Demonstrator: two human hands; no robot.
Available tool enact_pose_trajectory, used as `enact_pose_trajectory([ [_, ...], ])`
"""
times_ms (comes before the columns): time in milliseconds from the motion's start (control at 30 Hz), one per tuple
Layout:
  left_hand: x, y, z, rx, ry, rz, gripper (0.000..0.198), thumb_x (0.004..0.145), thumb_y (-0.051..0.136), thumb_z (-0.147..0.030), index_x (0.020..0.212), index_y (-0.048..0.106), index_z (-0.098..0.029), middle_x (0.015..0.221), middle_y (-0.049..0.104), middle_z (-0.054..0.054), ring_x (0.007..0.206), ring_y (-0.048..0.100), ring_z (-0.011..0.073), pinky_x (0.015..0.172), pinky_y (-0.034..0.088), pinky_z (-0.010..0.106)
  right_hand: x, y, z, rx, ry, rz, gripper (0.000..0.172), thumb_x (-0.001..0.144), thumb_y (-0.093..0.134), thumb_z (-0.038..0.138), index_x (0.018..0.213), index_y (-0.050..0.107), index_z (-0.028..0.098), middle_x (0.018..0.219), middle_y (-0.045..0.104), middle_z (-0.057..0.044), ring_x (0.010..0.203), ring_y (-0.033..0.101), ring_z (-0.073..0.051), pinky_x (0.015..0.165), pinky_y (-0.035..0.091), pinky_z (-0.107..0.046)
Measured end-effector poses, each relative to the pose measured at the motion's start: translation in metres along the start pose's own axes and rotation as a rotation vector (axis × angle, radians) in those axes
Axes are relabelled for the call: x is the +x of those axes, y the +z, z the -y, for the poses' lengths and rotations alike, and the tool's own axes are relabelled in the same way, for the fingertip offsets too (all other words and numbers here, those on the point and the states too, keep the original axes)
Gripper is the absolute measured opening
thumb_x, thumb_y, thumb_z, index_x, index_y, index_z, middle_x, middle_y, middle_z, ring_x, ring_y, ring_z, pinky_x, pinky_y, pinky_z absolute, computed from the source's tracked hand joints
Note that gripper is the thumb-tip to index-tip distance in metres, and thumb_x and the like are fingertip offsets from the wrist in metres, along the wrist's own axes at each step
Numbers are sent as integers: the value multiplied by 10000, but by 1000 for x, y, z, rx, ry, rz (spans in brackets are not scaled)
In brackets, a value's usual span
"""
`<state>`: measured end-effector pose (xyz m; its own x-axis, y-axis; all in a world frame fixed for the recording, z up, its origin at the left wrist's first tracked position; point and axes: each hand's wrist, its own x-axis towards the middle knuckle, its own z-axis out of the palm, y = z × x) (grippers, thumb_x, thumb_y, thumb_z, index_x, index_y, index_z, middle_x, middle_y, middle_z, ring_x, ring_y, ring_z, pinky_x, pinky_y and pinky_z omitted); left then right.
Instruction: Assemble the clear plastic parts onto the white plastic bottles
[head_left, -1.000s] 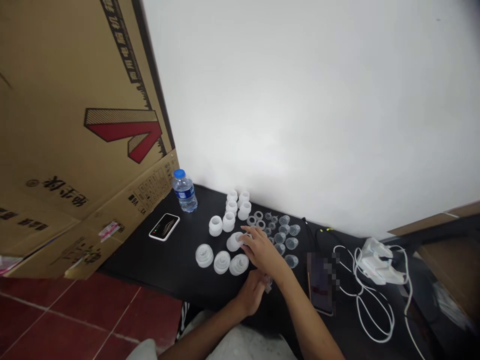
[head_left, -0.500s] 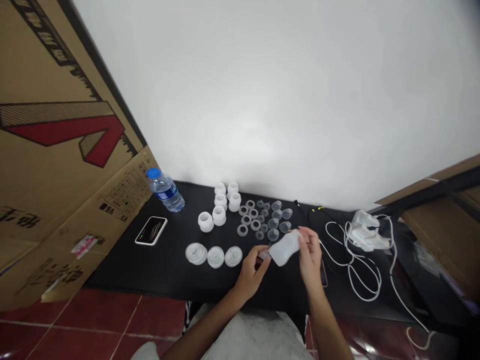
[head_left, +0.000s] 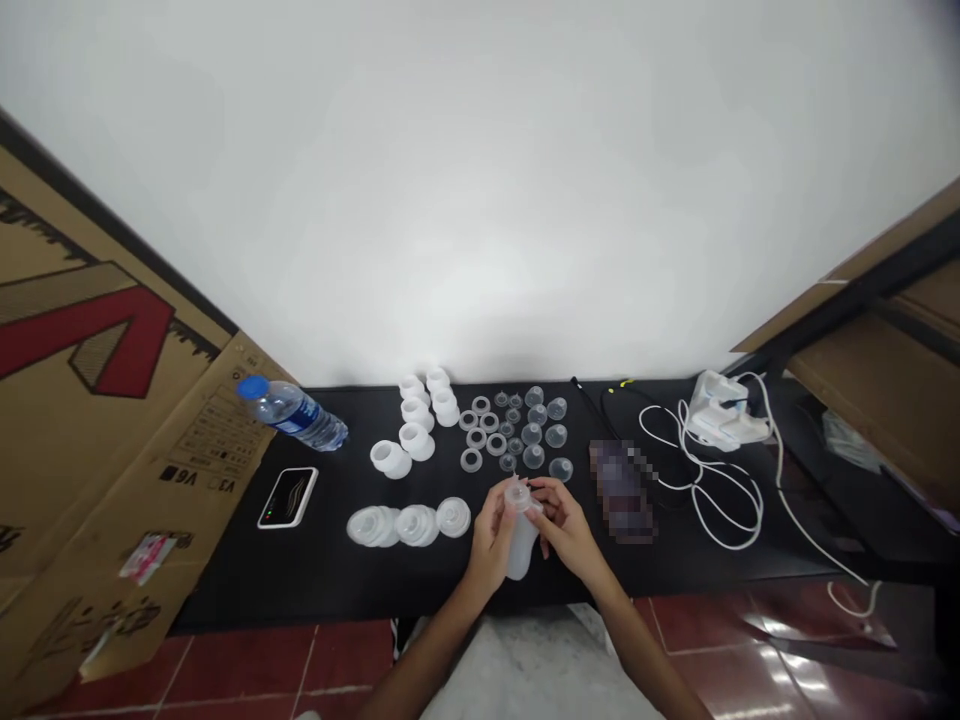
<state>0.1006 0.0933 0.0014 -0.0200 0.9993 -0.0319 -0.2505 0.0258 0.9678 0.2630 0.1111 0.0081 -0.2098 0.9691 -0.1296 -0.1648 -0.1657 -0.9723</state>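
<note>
Translucent plastic bottle (head_left: 522, 553): upright, neck up, at the middle of the near side of the black worktop (head_left: 330, 565), contact with the surface not clear. Small clear fitting (head_left: 517, 493) on the neck, seating not clear. Left hand (head_left: 491, 540): closed around the bottle's upper body, a firm hold that seems meant to steady it. Right hand (head_left: 566, 530): narrow pinch at the neck, fingertips (head_left: 537, 508) against the bottle's shoulder, a position suited to fine work at the top.

Nearby stock, seemingly sorted by kind for easy picking. White plastic collars (head_left: 416, 412): small upright group, plus one collar (head_left: 390, 459) lying on its side. Translucent flanged funnels (head_left: 416, 525): low row left of the hands, some nested, perhaps to save room. Clear ring gaskets (head_left: 476, 437) and clear cups (head_left: 534, 457): close-packed rows beyond the hands, within easy reach.

Further off, apparently kept aside from the parts: water bottle with blue cap (head_left: 295, 414), lying on its side; power bank (head_left: 288, 497); pixelated dark object (head_left: 621, 490), likely a phone; white cable (head_left: 720, 512), looped loosely; white plastic unit (head_left: 724, 410). Cardboard sheet (head_left: 112, 340), leaning at the worktop's left end, above red floor tiles (head_left: 240, 665).
</note>
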Motion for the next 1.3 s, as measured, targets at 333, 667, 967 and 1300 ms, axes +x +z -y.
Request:
enact_pose_trajectory([
  [333, -7, 3, -1, 340, 76, -17, 476, 1089, 612, -485, 1486, 659, -227, 1490, 700, 149, 1333, 706, 320, 956, 652, 378, 1, -6, -10, 60, -83, 83, 379, 980, 803, 451, 1286, 655, 281, 1137, 725, -72, 837, 726, -216, 497, 612, -241],
  [667, -2, 6, -16, 912, 553, 123, 444, 1070, 643, -244, 1512, 622, -272, 1409, 746, 107, 1260, 726, 286, 1067, 624, 454, -4, -8, -11, 2, -143, -20, 349, 1017, 721, 557, 1193, 674, 259, 888, 669, 2, 598, 593, -149, 487, 517, -241],
  [967, -16, -2, -7, 877, 462, 4, 400, 955, 745, -273, 1317, 597, -193, 1229, 684, 149, 1159, 722, 303, 993, 630, 464, 1, -10, -9, 24, -101, -33, 378, 1036, 692, 570, 1179, 752, 225, 911, 716, -28, 657, 641, -170, 581, 559, -286],
  [1300, -17, -12, -7, 572, 209, 7, 400, 976, 753, -393, 1328, 686, -216, 1283, 745, 133, 1175, 738, 298, 1027, 600, 430, 9, -15, -19, 275, -51, -33, 480, 1000, 710, 647, 1181, 803, 213, 912, 679, -42, 700, 597, -165, 567, 552, -273],
])
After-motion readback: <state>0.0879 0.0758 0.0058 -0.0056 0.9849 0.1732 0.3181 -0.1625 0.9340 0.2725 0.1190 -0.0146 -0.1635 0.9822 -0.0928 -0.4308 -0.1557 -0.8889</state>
